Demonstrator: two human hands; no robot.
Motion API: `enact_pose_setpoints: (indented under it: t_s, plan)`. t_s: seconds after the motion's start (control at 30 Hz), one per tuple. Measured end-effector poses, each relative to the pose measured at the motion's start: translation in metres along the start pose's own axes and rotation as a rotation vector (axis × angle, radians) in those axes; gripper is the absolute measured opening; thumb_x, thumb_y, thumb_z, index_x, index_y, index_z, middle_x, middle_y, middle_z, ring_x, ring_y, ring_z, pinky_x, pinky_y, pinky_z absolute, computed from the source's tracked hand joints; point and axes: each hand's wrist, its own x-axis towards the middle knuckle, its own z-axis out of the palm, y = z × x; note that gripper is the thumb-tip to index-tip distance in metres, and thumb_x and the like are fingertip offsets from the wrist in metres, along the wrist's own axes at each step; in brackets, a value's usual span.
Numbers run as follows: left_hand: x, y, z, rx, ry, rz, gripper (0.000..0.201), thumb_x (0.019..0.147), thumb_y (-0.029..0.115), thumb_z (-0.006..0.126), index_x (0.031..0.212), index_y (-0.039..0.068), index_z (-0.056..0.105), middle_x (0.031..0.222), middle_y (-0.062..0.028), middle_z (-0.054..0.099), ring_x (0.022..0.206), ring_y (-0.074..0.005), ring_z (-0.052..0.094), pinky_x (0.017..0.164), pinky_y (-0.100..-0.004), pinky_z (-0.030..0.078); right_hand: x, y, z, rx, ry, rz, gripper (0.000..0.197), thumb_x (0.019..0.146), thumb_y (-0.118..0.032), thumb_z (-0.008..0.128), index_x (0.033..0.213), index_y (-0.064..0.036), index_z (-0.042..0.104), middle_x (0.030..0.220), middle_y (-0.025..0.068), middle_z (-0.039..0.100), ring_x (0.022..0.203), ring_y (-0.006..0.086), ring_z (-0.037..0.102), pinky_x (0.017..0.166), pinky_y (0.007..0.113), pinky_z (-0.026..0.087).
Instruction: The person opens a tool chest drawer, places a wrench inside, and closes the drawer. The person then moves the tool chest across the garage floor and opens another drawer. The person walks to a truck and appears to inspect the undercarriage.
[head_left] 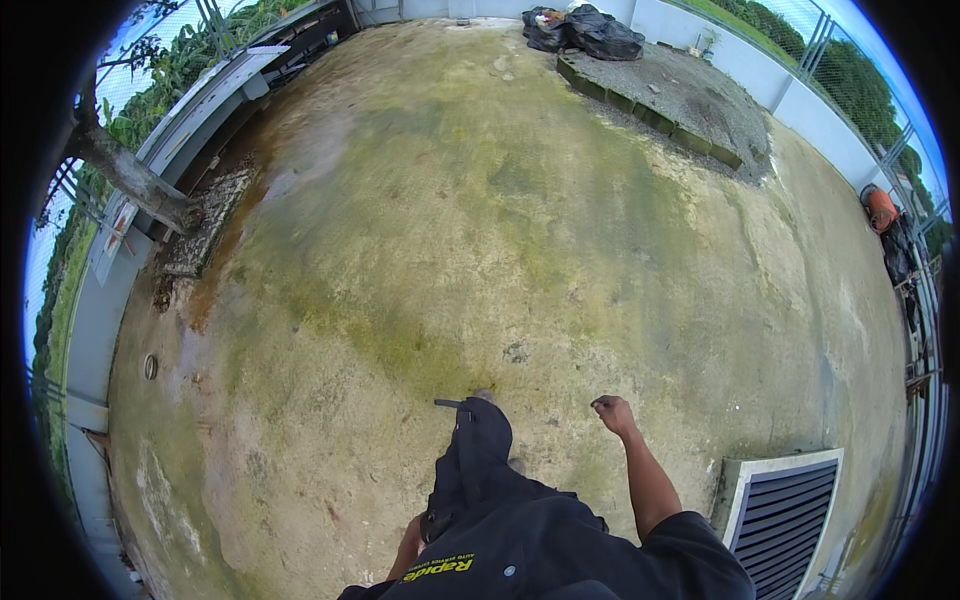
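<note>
My right hand (613, 413) is out ahead of me to the right, over the concrete floor (400, 300). Its fingers are curled closed. Something small and dark seems to show at the fingertips, too small to name. On the left, only a bit of my left arm or hand (408, 549) shows beside my dark shirt (540, 540); its fingers are hidden. In front of my body, dark cloth (475, 450) covers what looks like a raised leg, with a thin strap end (446, 403) sticking out to the left.
A louvred vent in a pale frame (785, 520) stands close on the right. A gravel bed with a block edge (670, 110) and black bags (600, 35) lie far right. A tree trunk (135, 175) and a ring (150, 366) are left. An orange container (880, 210) stands by the right wall.
</note>
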Motion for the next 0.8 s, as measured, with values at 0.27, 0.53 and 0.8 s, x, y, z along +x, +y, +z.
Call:
enact_pose_setpoints:
  t_s: [0.27, 0.53, 0.8]
  plan:
    - [0.157, 0.23, -0.026, 0.028, 0.003, -0.279, 0.047, 0.095, 0.014, 0.055, 0.14, 0.005, 0.065, 0.123, -0.0217, 0.074, 0.115, -0.0312, 0.071, 0.097, -0.0408, 0.054, 0.33, -0.097, -0.073, -0.26, -0.153, 0.041, 0.028, 0.091, -0.034, 0.071, 0.109, -0.0161, 0.084, 0.1, 0.0128, 0.081, 0.096, 0.0292, 0.077, 0.088, 0.041, 0.06]
    - [0.404, 0.679, -0.181, -0.076, 0.369, 0.356, 0.051, 0.092, 0.001, 0.05, 0.14, 0.008, 0.066, 0.126, -0.0199, 0.074, 0.114, -0.0304, 0.071, 0.098, -0.0389, 0.053, 0.449, -0.06, -0.144, 0.104, -0.303, 0.5, 0.022, 0.09, -0.02, 0.076, 0.108, -0.0119, 0.085, 0.095, 0.0093, 0.082, 0.08, 0.0194, 0.078, 0.071, 0.034, 0.063]
    - [0.565, 1.121, -0.287, 0.187, 0.417, 0.522, 0.034, 0.096, 0.007, 0.057, 0.128, 0.007, 0.069, 0.111, -0.0178, 0.077, 0.104, -0.0292, 0.074, 0.092, -0.0381, 0.054, 0.69, -0.075, -0.188, -0.076, -0.555, 0.849, 0.03, 0.095, -0.034, 0.074, 0.115, -0.013, 0.082, 0.098, 0.0042, 0.082, 0.083, 0.0161, 0.078, 0.068, 0.034, 0.062]
